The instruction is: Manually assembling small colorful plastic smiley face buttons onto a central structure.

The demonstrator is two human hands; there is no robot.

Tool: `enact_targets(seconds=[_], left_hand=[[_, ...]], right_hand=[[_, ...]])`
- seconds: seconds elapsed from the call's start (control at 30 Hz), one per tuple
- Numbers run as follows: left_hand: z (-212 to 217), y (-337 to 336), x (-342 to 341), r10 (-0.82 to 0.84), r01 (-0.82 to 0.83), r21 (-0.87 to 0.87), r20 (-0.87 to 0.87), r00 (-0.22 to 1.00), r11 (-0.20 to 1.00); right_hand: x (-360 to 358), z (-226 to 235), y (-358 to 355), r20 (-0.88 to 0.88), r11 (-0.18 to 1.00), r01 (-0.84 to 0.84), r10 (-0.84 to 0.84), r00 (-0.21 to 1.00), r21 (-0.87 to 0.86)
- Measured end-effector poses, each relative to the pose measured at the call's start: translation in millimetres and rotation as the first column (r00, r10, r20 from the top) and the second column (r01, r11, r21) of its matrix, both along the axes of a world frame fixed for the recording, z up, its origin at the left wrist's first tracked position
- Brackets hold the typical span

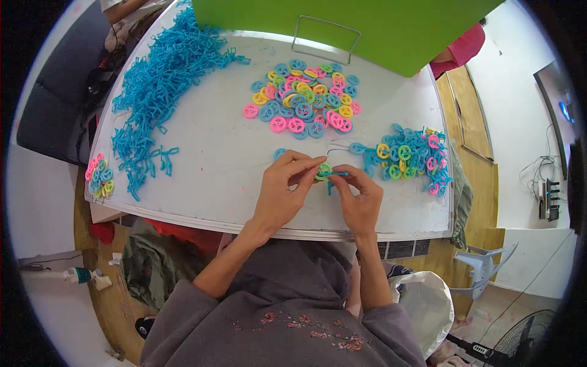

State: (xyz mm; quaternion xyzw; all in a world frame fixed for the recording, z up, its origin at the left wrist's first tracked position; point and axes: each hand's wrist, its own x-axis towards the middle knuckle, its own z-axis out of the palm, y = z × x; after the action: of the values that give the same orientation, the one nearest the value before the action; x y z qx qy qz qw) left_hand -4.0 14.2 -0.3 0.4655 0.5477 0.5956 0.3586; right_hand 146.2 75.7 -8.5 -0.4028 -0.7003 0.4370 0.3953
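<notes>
While you are sitting at the white table (214,177), which is filling the middle of the frame, a green board (367,27) is standing along its upper edge. At upper left, a large heap of blue plastic sticks (156,79) is spreading down the table's left side. At upper centre, a pile of loose rings (302,98) in pink, blue, yellow and green is lying flat. At centre right, a cluster of linked rings (406,159) is trailing toward your hands. Your left hand (284,189) is pinching a green ring (323,170) between thumb and forefinger at the frame's centre. Your right hand (361,199) is pinching a blue connector (337,174), touching that ring.
</notes>
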Motion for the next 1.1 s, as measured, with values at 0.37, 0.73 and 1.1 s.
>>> enact_targets(seconds=[0.37,0.73,1.1], left_hand=[[-6.1,0.3,11.0,0.100,-0.094,-0.038,0.254,0.962,0.995],[-8.4,-0.3,6.0,0.062,-0.058,-0.032,0.160,0.985,0.998],[-0.8,-3.0,-8.7,-0.104,0.267,-0.249,0.520,0.848,0.931]], right_hand=[[-9.3,1.4,-6.0,-0.056,0.977,0.052,-0.065,0.996,-0.204],[-5.8,-12.6,-2.4,-0.078,0.999,0.027,-0.025,0.997,0.026],[21.4,-1.0,11.0,-0.156,0.884,-0.442,0.421,0.894,-0.150]])
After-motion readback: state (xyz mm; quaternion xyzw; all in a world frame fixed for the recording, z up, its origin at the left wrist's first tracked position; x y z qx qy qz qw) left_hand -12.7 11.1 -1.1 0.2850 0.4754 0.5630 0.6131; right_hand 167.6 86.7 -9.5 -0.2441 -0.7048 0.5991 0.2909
